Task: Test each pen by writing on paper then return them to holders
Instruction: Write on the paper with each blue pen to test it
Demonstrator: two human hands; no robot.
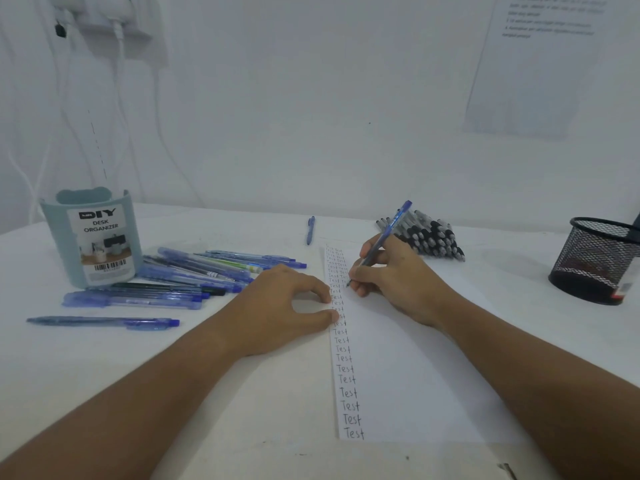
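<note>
paper (408, 358) lies nearest you, your left hand (280, 306) resting on its edge, fingers loosely curled; your right hand (394, 278) pinches a blue pen (388, 233), tip on the sheet. farther off, desk organizer (91, 237) contents hidden, mesh cup (597, 261) holding something unclear

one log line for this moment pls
step: writing test | right hand: grips blue pen, tip on paper | left hand: fingertips on paper edge | black mesh holder: no pens visible
</note>
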